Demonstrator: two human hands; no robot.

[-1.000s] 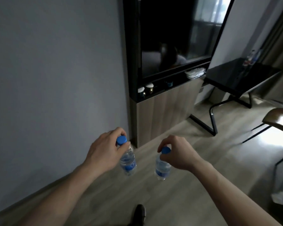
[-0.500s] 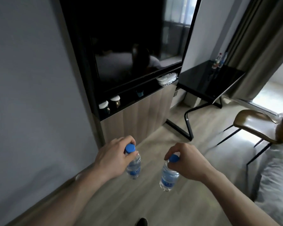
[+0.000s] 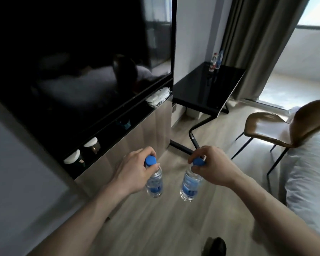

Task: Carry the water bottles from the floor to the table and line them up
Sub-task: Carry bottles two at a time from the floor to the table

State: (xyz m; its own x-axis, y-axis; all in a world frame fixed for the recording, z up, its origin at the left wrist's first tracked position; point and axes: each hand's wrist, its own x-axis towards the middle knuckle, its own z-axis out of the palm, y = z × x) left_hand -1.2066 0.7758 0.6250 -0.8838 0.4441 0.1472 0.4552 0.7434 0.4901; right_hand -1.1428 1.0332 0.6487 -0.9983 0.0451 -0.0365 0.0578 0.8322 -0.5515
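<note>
**Transit Phase: Two Bottles in Hand, Tabletop Now in Full View**

The room is a bedroom with a wood floor (image 3: 155,228), a dark TV screen (image 3: 72,61) over a wall cabinet on my left, and a black tabletop (image 3: 198,93) ahead by the curtain (image 3: 257,43). A brown chair (image 3: 270,130) stands between the tabletop and the white bed (image 3: 312,172) on my right.

Change since one second ago: the view has swung right and forward. The blank wall that filled the left side has given way to the TV screen, and the tabletop, then small and at the upper right, now sits nearer the centre and larger. The bed has come into view. I read this as walking toward the tabletop.

Grip state: unchanged. My left hand (image 3: 135,170) pinches the left bottle (image 3: 154,182) at its blue cap. My right hand (image 3: 214,165) pinches the right bottle (image 3: 189,183) the same way. Both bottles hang upright, clear of the floor and apart from each other.

Two bottles (image 3: 215,60) already stand side by side at the tabletop's far end.

Meaning for the task: the carry is in progress. Placement is not yet done. The new pair probably belongs beside the standing two, continuing the line.
</note>
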